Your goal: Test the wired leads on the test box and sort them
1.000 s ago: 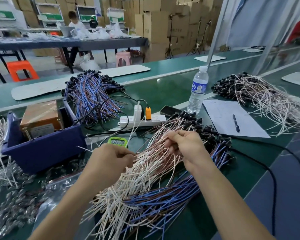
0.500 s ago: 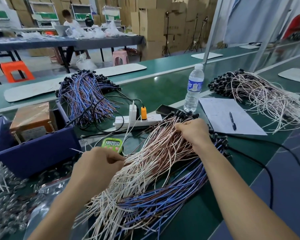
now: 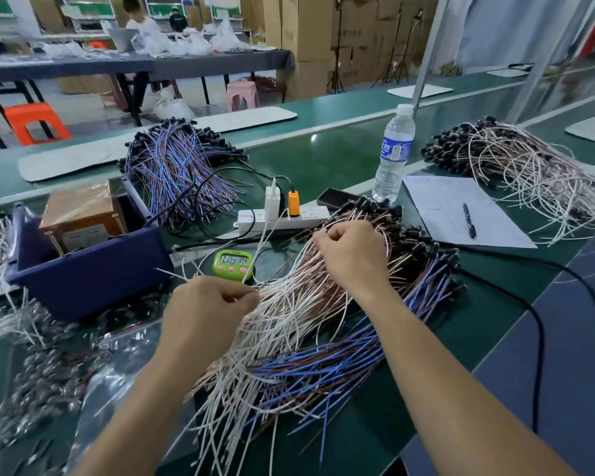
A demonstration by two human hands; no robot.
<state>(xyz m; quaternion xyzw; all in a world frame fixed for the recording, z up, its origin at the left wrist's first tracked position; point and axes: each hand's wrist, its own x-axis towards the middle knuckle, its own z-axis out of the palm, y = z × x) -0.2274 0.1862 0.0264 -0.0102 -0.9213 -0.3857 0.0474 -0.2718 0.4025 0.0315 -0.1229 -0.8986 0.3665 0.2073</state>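
A big pile of white, brown and blue wired leads [image 3: 299, 341] with black ends lies on the green bench in front of me. My left hand [image 3: 207, 314] pinches a few thin white lead ends at the pile's left edge. My right hand [image 3: 351, 255] is curled over the pile's upper part and pinches brown and white leads. The brown test box [image 3: 79, 214] sits inside a dark blue bin [image 3: 90, 280] to the left. A sorted heap of blue leads [image 3: 179, 170] lies behind, and a white and brown heap [image 3: 529, 170] at the right.
A green timer [image 3: 233, 265] and a white power strip [image 3: 282, 218] with an orange plug lie between bin and pile. A water bottle [image 3: 394, 152], a paper sheet [image 3: 457, 211] with a pen, a phone and a black cable are at the right. Bagged parts [image 3: 49, 372] lie at left.
My right hand drew back from the black ends toward the middle of the pile and closed on leads. My left hand kept its pinch on the white ends.
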